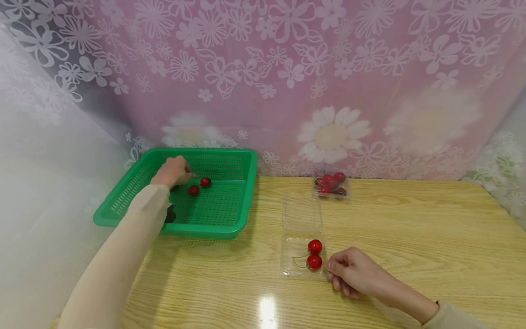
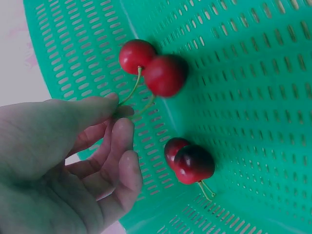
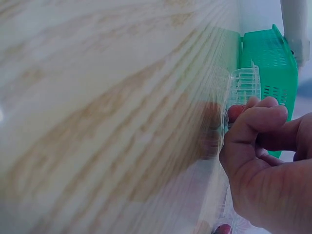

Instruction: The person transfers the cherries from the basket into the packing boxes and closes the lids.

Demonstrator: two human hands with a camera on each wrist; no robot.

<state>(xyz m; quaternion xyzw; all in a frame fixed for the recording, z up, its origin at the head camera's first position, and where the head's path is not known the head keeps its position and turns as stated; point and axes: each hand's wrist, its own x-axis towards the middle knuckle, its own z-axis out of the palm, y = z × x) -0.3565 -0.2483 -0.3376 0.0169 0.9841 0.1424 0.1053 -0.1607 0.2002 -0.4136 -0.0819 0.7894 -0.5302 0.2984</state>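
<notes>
My left hand (image 1: 171,172) reaches into a green plastic basket (image 1: 240,229). Between thumb and forefinger it pinches the thin green stems of a pair of red cherries (image 2: 166,75). Another pair of darker cherries (image 2: 194,164) lies in the basket, below the held ones in the left wrist view. My right hand (image 1: 355,273), fingers curled, pinches the right rim of an open clear plastic box (image 1: 289,260) on the table. Two red cherries (image 1: 314,262) with stems lie along that side of the box, and its lid (image 1: 302,212) is folded back, away from me.
A second clear box (image 1: 347,188) filled with several cherries stands at the back of the wooden table (image 1: 419,228), by the flowered curtain (image 1: 263,91). A dark object (image 1: 170,214) shows by the left sleeve at the basket's near side.
</notes>
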